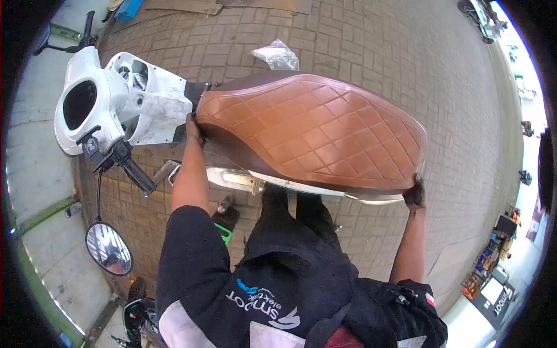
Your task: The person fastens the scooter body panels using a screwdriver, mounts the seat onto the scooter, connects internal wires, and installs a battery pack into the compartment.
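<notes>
A long brown quilted seat (325,124) with darker sides lies across the body of a white scooter (156,107). My left hand (195,130) grips the seat's narrow front end, near the white front panel. At the wide rear end, my right hand (415,194) holds the lower corner of the seat, its fingers curled round the edge. Below the seat, part of the scooter's pale side frame (229,177) shows. What lies directly under the seat is hidden.
The handlebar grip (138,176) and round mirror (109,248) stick out at the left. A clear plastic bag (277,55) lies on the brick floor beyond the seat. A green-edged object (224,232) is near my legs. Shelves with goods (490,249) stand at the right.
</notes>
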